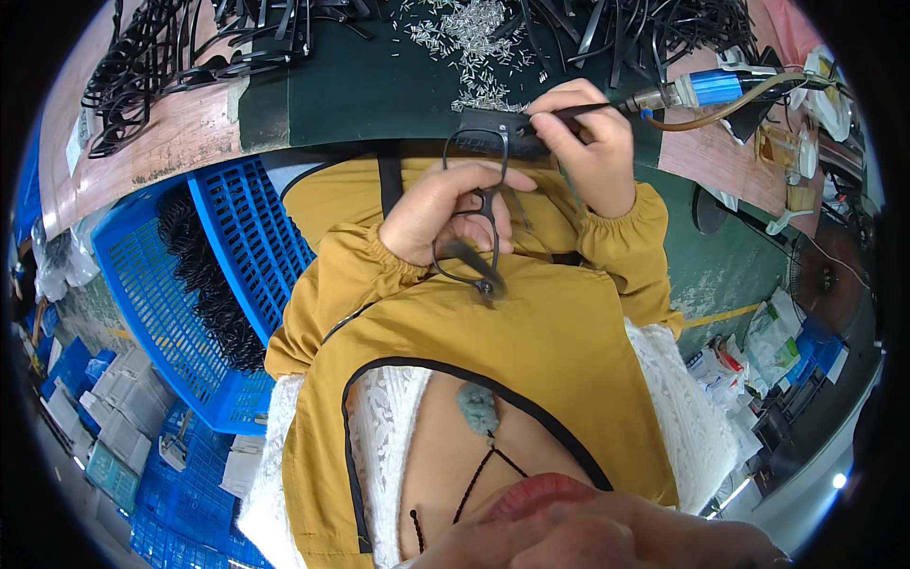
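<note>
My left hand (445,211) is closed round the middle of a black eyeglass frame (487,203), which stands on end above my lap with one rim up and one down. At its lower end a dark temple arm is smeared by motion. My right hand (592,142) grips the dark shaft of a powered screwdriver (713,87) with a metal neck and blue band. Its tip points at the upper end of the frame, beside a small black block (482,121) at the table edge. Whether the tip touches the frame, I cannot tell.
Small silvery screws (474,38) are heaped on the dark green table mat (351,104). Black eyeglass parts lie at the back left (204,71) and right (654,33). A tan hose (730,116) trails from the screwdriver. Left of my lap sits a blue basket (142,284) of black frames.
</note>
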Demonstrator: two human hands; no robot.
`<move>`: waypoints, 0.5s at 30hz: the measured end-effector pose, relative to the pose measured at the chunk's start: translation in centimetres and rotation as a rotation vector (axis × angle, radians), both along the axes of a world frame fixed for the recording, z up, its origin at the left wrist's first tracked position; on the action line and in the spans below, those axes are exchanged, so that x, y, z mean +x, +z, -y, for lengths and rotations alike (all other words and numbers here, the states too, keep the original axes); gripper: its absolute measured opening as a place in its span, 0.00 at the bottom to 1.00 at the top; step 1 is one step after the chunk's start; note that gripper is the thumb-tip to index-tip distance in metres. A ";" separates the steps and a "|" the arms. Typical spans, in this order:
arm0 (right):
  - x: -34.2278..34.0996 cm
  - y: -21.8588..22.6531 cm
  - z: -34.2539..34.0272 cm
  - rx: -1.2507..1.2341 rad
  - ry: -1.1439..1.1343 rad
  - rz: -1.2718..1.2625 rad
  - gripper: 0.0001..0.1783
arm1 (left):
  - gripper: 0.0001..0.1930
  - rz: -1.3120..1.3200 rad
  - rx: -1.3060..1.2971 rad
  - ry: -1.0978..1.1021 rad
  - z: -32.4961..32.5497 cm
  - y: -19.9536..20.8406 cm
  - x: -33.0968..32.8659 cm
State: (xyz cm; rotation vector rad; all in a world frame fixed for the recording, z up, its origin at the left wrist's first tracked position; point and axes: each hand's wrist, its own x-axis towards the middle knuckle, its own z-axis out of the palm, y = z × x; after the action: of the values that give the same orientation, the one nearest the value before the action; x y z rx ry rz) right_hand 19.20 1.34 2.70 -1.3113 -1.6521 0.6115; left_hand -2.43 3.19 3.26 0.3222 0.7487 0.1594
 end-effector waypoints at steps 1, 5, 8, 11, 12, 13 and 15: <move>-0.2 -0.7 0.6 -0.144 -0.088 -0.302 0.05 | 0.23 0.000 0.045 0.026 0.1 -0.1 0.2; -0.6 -2.0 0.4 -0.255 -0.042 -0.470 0.09 | 0.24 0.026 0.101 0.024 0.3 -0.7 0.4; -0.9 -2.2 0.1 -0.213 -0.035 -0.510 0.07 | 0.25 0.017 0.112 0.019 0.1 -0.8 0.4; -0.9 -2.1 -0.4 -0.200 -0.023 -0.418 0.05 | 0.26 0.010 0.124 0.009 0.1 -0.7 0.7; -0.8 -1.9 -0.6 -0.206 -0.022 -0.372 0.05 | 0.26 0.015 0.130 0.006 0.0 -0.5 0.8; -0.8 -1.6 -0.8 -0.204 0.010 -0.323 0.04 | 0.26 0.011 0.128 0.006 0.0 -0.3 0.9; -0.6 -1.0 -1.4 -0.016 0.066 0.028 0.06 | 0.24 -0.014 0.144 0.012 -0.1 0.1 0.9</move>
State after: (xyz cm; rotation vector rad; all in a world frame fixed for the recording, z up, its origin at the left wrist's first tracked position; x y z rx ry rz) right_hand 18.64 2.73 1.66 -1.2858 -1.7221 0.6496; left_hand -1.51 3.32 3.35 0.4560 0.7550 0.2229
